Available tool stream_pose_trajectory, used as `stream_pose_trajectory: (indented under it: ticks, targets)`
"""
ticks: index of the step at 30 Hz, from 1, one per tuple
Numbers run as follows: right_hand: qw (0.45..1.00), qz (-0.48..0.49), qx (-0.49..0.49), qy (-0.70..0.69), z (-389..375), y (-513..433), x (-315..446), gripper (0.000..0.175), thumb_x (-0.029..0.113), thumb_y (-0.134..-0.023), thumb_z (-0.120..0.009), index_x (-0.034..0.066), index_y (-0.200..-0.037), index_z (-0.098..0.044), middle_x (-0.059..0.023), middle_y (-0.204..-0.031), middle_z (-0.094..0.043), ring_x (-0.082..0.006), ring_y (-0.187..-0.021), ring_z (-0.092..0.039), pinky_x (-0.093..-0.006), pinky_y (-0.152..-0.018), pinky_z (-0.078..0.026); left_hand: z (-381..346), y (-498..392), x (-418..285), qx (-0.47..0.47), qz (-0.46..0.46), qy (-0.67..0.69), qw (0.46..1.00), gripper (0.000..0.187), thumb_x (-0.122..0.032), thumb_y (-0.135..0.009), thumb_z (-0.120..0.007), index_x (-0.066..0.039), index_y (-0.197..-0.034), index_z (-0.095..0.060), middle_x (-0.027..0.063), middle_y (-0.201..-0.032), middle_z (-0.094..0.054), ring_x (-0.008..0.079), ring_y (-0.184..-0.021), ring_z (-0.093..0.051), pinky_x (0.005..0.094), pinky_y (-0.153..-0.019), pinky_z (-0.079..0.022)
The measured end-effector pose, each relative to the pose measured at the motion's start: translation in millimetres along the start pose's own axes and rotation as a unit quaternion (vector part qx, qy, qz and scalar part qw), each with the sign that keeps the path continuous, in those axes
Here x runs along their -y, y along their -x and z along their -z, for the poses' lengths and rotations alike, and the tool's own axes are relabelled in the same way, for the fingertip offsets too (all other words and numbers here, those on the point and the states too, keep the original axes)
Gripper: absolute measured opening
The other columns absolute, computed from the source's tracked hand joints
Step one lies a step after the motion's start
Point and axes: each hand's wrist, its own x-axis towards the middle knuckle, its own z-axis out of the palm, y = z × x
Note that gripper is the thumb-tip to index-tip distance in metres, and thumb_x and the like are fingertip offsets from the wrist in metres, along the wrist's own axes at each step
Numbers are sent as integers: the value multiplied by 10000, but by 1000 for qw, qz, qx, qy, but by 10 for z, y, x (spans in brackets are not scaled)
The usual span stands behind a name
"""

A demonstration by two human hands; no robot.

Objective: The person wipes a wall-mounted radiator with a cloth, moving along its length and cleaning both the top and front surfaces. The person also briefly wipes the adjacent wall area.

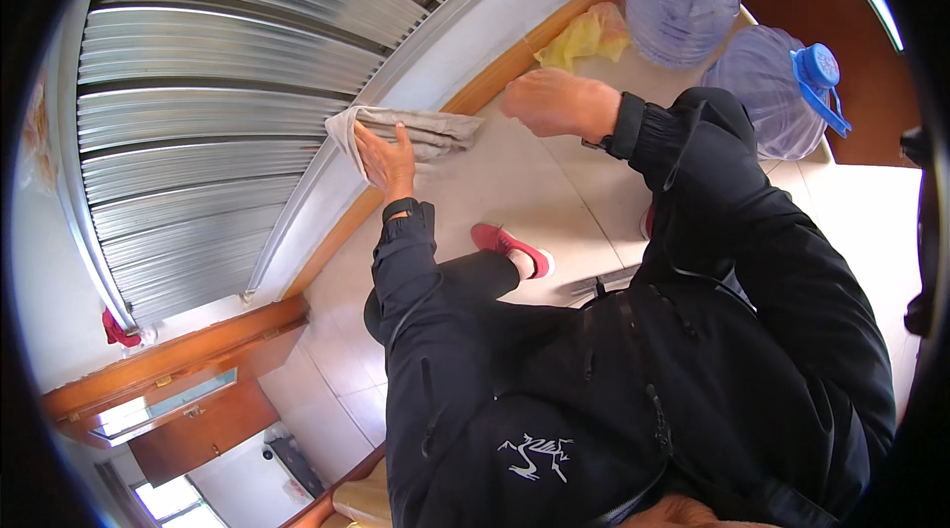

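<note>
My left hand (384, 160) holds a grey-beige cloth (438, 129) against the lower frame of a silver ribbed metal panel (215, 112) on the wall. The cloth wraps over the fingers, and its loose folds trail to the right. The thumb lies outside the cloth. To the right, my right hand (560, 103) hovers above the tiled floor, slightly blurred, with its fingers curled in and nothing visible in them. Just beyond it, a crumpled yellow plastic bag (586, 36) lies by the wooden skirting board (490, 83).
Two large clear water bottles with blue caps and handles, an upright one (683, 1) and a nearer one (772, 94), stand by brown wooden furniture (853, 83). A wooden door (208, 424) is at lower left. My red shoe (508, 246) rests on the floor tiles (564, 201).
</note>
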Motion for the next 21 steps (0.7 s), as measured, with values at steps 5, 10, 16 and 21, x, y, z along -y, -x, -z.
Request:
stream_pose_trajectory:
  ticks: [5,10,16,21]
  targets:
    - [1000,-11,2,17,1,-5,-29,53,23,-754,-584,-16,-730,-612,-202,-798,-642,-393,-821,-650,-462,-690,-514,-113,1,140,-84,104,64,989,963,-334,-816,-732,130,-1476,-205,336,-1506,-298,446,-1425,-271,467,-1192,-219]
    - [1000,2,-15,13,-40,19,-42,52,30,-765,-578,-8,-751,-611,-198,-806,-644,-394,-830,-649,-466,-695,-515,-277,1,561,-86,157,161,971,1006,-280,-793,-767,148,-1473,-162,346,-1520,-225,473,-1431,-186,529,-1181,-165]
    - [1000,0,-19,12,-54,2,-54,64,39,-773,-574,-4,-743,-610,-202,-792,-640,-399,-825,-644,-473,-691,-508,-252,-148,768,-157,288,260,908,1014,-307,-793,-767,143,-1486,-179,323,-1543,-217,430,-1453,-188,498,-1192,-148]
    - [1000,-11,11,16,-76,-42,-48,69,42,-777,-576,-5,-739,-611,-209,-780,-637,-408,-811,-642,-475,-688,-506,-100,-36,358,-100,221,228,943,1008,-315,-798,-772,135,-1486,-190,316,-1537,-238,429,-1449,-217,490,-1200,-174]
